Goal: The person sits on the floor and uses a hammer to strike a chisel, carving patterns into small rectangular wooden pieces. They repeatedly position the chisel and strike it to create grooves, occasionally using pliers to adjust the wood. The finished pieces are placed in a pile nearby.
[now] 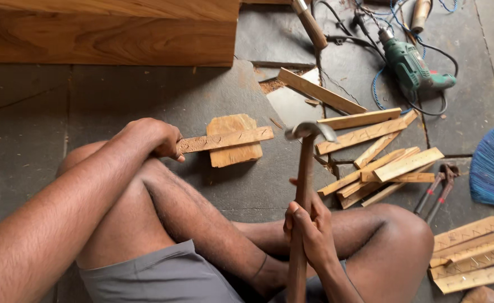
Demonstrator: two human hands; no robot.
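The wooden strip (224, 139) is pinched at its near end by the left hand (151, 137), long axis running rightward across the wood block (233, 151); the hammer (306, 185) is gripped upright in the right hand (309, 227), fingers wrapped, head just right of the strip's free end.

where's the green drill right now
In the head view, the green drill lies on the floor at upper right among tangled cables, beyond the pile of wood strips.

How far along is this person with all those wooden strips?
Done, it seems: a marked stack lies by the right knee. In hand: the left hand steadies one strip across a wooden block; the right hand holds a hammer upright. Left: probably the loose pile ahead.
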